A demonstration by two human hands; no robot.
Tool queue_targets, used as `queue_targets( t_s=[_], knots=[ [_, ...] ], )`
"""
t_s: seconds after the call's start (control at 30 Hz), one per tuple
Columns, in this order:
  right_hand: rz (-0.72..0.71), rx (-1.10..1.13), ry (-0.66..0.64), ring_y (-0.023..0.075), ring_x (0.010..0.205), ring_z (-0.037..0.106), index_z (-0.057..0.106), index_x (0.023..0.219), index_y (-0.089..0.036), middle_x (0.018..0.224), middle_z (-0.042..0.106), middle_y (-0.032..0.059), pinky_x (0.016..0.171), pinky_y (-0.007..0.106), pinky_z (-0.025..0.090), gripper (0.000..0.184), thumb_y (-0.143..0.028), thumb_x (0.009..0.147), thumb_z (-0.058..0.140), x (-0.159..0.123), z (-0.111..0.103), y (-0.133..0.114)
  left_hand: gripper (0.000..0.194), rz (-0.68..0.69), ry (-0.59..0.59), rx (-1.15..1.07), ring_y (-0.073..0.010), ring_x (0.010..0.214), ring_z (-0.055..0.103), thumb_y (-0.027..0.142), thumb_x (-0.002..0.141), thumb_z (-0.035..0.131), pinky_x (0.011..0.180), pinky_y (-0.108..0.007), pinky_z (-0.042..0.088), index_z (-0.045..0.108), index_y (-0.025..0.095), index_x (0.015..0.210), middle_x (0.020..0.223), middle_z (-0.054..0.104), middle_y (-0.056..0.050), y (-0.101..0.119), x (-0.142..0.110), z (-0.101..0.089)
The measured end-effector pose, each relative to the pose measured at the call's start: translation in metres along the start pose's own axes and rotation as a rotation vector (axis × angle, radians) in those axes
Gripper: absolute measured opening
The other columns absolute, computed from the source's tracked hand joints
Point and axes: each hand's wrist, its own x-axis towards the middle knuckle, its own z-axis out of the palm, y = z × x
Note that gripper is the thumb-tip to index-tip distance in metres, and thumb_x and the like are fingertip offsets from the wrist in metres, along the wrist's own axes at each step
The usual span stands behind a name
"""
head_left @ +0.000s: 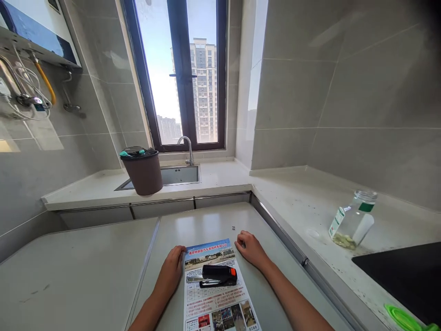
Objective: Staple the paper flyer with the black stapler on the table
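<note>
A printed colour leaflet point(217, 294) lies flat on the grey surface in front of me. A black stapler point(217, 276) with a red end rests across its middle. My left hand point(172, 269) rests at the leaflet's upper left edge, fingers curled with the tips touching the paper. My right hand point(251, 248) sits at the upper right corner, fingers loosely bent onto the surface beside the paper. Neither hand touches the stapler.
A brown bin point(143, 171) stands by the sink point(179, 174) and tap point(188, 147) under the window. A glass bottle point(352, 220) stands on the white counter at right, near a black hob point(406, 276) and a green object point(403, 318).
</note>
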Motion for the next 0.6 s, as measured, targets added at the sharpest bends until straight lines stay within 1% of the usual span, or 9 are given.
queue_targets(
  t_s=[0.13,0.3,0.4,0.5,0.6],
  knots=[
    [-0.038,0.028,-0.007,0.0202,0.081,0.060,0.055,0.068,-0.022,0.079,0.061,0.0016,0.076,0.031,0.044,0.020,-0.018,0.088,0.055,-0.001,0.000,-0.001,0.028,-0.037,0.059,-0.083,-0.0300,0.093,0.070,0.037,0.098,0.036,0.084,-0.046,0.056,0.061,0.027,0.090,0.095,0.071,-0.008,-0.006,0.001,0.001],
    [-0.042,0.055,-0.012,0.0185,0.079,0.060,0.054,0.068,-0.021,0.080,0.061,0.0011,0.075,0.030,0.043,0.020,-0.019,0.088,0.056,0.000,0.002,0.002,0.032,-0.056,0.066,-0.093,-0.0291,0.093,0.068,0.043,0.099,0.038,0.085,-0.044,0.055,0.062,0.026,0.088,0.094,0.070,-0.008,-0.013,0.002,0.002],
    [-0.039,0.066,-0.023,0.0174,0.080,0.060,0.055,0.070,-0.021,0.081,0.061,0.0006,0.077,0.028,0.042,0.019,-0.019,0.089,0.056,0.000,0.003,0.005,0.037,-0.058,0.059,-0.138,-0.0273,0.097,0.067,0.047,0.100,0.038,0.087,-0.041,0.054,0.066,0.024,0.093,0.099,0.071,-0.008,-0.013,0.002,0.002],
    [-0.036,0.070,-0.028,0.0181,0.085,0.060,0.056,0.071,-0.021,0.083,0.061,0.0013,0.079,0.028,0.042,0.018,-0.019,0.088,0.056,-0.001,0.005,0.007,0.040,-0.031,0.037,-0.173,-0.0270,0.100,0.066,0.049,0.100,0.040,0.089,-0.040,0.054,0.070,0.022,0.101,0.102,0.071,-0.009,-0.012,0.001,0.001],
    [-0.037,0.071,-0.031,0.0184,0.084,0.059,0.057,0.071,-0.021,0.083,0.061,0.0018,0.078,0.028,0.042,0.017,-0.019,0.088,0.056,-0.001,0.006,0.006,0.042,-0.003,-0.012,-0.176,-0.0269,0.095,0.067,0.050,0.099,0.044,0.084,-0.038,0.054,0.073,0.022,0.109,0.101,0.070,-0.010,-0.013,0.002,0.001]
  ],
)
